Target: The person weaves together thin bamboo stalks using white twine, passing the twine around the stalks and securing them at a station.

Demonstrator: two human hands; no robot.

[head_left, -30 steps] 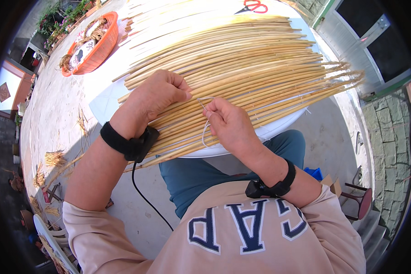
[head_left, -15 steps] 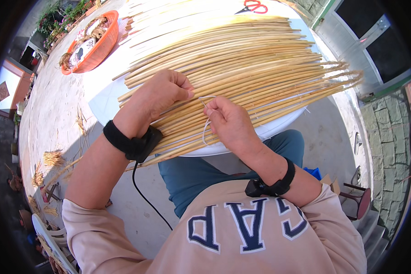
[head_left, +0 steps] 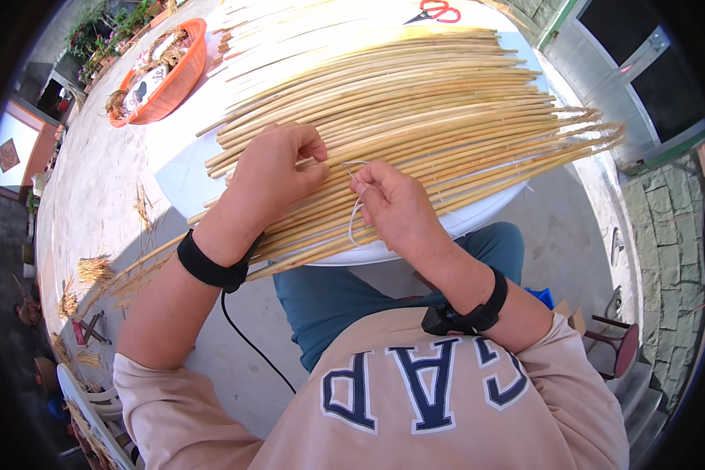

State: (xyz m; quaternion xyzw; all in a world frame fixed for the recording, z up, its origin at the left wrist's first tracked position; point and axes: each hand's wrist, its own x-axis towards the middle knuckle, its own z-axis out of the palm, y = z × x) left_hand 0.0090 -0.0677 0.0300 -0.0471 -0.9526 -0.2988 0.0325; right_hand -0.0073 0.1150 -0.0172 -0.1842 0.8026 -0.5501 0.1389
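Many straw-coloured stalks (head_left: 384, 102) lie side by side across a white table, joined into a mat by rows of thin thread. A white cord (head_left: 352, 225) loops over the near stalks. My right hand (head_left: 395, 205) pinches this cord between thumb and forefinger, just above the stalks. To its left, my left hand (head_left: 278, 171) rests over the stalks with thumb and forefinger parted. Nothing shows between them; its other fingers are curled and partly hidden. A short piece of the cord stands up between the two hands.
Red-handled scissors (head_left: 433, 12) lie at the table's far edge. An orange basket (head_left: 172, 86) with bundled items sits on the ground at far left. The white table's rim (head_left: 478, 223) curves close to my knees. Bundles of straw (head_left: 94, 270) lie on the left, and a stool (head_left: 623, 348) stands at right.
My left thumb and forefinger have parted from a closed pinch, and the left hand has tilted slightly. My right hand keeps hold of the cord in nearly the same place.
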